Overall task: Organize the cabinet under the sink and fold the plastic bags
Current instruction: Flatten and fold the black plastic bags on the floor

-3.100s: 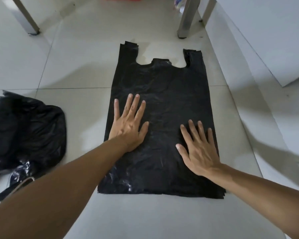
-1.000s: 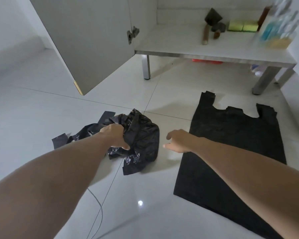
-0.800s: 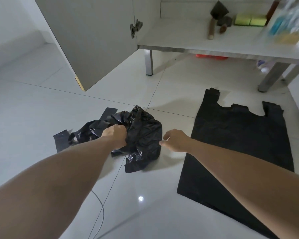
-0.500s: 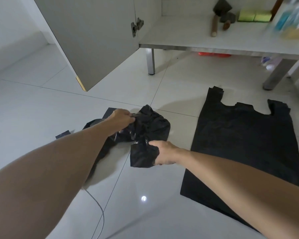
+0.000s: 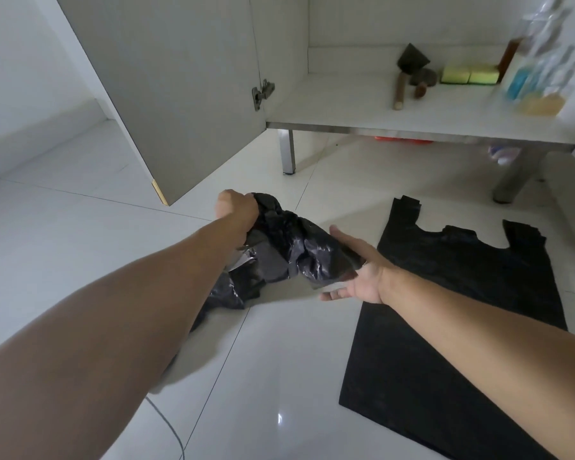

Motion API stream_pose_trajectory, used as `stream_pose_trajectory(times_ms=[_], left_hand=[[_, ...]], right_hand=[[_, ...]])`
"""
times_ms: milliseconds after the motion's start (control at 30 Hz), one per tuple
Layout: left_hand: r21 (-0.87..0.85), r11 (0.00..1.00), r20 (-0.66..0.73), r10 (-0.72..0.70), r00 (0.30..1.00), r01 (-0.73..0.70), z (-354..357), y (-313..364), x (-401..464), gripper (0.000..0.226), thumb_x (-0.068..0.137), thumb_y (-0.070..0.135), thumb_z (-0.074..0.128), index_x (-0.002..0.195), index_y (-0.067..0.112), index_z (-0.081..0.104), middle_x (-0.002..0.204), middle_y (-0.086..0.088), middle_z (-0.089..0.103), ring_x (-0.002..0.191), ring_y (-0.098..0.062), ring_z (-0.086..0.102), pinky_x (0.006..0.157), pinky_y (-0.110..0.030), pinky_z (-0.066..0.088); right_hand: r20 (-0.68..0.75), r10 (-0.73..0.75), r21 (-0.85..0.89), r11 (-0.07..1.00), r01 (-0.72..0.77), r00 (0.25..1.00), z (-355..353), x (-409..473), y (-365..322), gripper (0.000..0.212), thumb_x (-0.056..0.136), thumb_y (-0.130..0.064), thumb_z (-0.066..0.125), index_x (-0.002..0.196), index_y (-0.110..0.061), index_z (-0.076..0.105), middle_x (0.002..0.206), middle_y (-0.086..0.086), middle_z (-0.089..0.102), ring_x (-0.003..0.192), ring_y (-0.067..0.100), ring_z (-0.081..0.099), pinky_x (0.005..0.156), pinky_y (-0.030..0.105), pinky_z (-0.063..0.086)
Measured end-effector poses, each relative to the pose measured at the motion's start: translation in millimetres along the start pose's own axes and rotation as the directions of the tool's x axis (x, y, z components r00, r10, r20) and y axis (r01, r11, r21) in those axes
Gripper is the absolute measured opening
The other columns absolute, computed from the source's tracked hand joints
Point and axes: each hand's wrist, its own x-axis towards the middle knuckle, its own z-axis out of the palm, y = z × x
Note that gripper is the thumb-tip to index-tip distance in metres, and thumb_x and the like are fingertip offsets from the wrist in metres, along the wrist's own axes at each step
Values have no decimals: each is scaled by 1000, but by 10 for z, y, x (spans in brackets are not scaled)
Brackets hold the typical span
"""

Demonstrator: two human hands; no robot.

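A crumpled black plastic bag (image 5: 292, 250) hangs above the white tiled floor. My left hand (image 5: 236, 210) is shut on its upper end. My right hand (image 5: 356, 270) lies under the bag's right side, palm up with fingers spread, and the plastic rests against it. More crumpled black plastic (image 5: 226, 293) trails down to the floor under my left forearm. A flattened black bag (image 5: 462, 310) with two handles lies on the floor to the right, under my right forearm.
The open cabinet door (image 5: 180, 94) stands at the left. The cabinet shelf (image 5: 346, 107) holds brushes (image 5: 409, 71), yellow sponges (image 5: 468, 74) and blurred bottles (image 5: 538, 81). Metal legs (image 5: 287, 154) raise the cabinet. A thin cable (image 5: 170, 429) lies on the floor.
My left hand has lifted the crumpled bag off the floor and up. My right hand let go of the bag's lower edge and opened, palm up, beneath it.
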Motion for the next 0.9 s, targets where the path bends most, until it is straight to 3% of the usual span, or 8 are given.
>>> stream_pose_trajectory(times_ms=[100, 200, 333, 433, 500, 633, 733, 900], left_hand=[[-47, 997, -14, -60, 998, 59, -18, 99, -9, 8, 88, 11, 45, 89, 5, 51, 66, -4, 43, 66, -26, 45, 48, -22, 33], [-31, 999, -39, -43, 998, 42, -49, 210, -19, 8, 90, 9, 43, 89, 4, 49, 67, -6, 45, 60, -24, 46, 45, -23, 34], [-29, 999, -72, -27, 997, 25, -75, 329, -8, 10, 93, 12, 44, 93, 2, 47, 71, -7, 47, 72, -29, 52, 44, -25, 36], [-57, 998, -61, -33, 998, 30, -81, 360, 26, 14, 92, 16, 47, 94, 2, 49, 73, -7, 47, 76, -29, 51, 51, -25, 38], [14, 1000, -79, 3, 997, -2, -115, 373, 57, 17, 92, 19, 50, 92, 2, 50, 70, -7, 46, 76, -29, 51, 59, -29, 41], [334, 941, -126, 96, 987, -49, -255, 295, 162, 47, 92, 40, 50, 107, -4, 59, 100, -19, 64, 90, -37, 62, 76, -39, 51], [420, 900, -129, 189, 974, -119, -272, 301, 137, 64, 88, 67, 43, 105, 8, 63, 108, -15, 64, 98, -35, 60, 86, -44, 51], [-27, 820, 245, 560, 792, -571, -39, 937, -427, 79, 57, 84, 61, 106, 22, 66, 97, 11, 65, 90, -6, 61, 74, -22, 46]], right_hand=[[109, -55, -77, 995, 64, 993, -88, -101, -133, 90, 57, -73, 74, 124, -15, 63, 124, 14, 64, 116, 35, 59, 82, 55, 55], [56, -190, -86, 977, 194, 980, -193, -166, -252, 87, 52, -22, 93, 129, -14, 54, 124, 19, 61, 106, 33, 65, 88, 49, 55], [-45, -367, -199, 915, 352, 929, -261, -219, -382, 52, 70, 17, 70, 116, -8, 67, 113, 21, 67, 98, 29, 68, 92, 38, 54], [-234, -502, -469, 808, 356, 833, -268, -226, -477, 22, 73, 8, 73, 88, -7, 76, 87, 12, 74, 86, 25, 69, 87, 34, 56], [-361, -523, -420, 830, 367, 772, -322, -256, -618, 8, 81, 2, 70, 86, -3, 71, 81, 11, 70, 82, 27, 69, 77, 35, 60], [-475, -696, -525, 715, 461, 538, -458, -381, -962, 29, 82, 2, 61, 72, -24, 67, 78, 3, 67, 82, 24, 65, 75, 38, 57], [-405, -807, -652, 584, 483, 430, -456, -434, -1127, 18, 86, -5, 57, 79, -19, 67, 77, -1, 65, 80, 21, 63, 77, 38, 55], [-345, -860, -652, 508, 563, 377, -312, -486, -1341, 19, 81, -26, 74, 89, -9, 69, 78, 5, 70, 74, 20, 68, 68, 33, 56]])
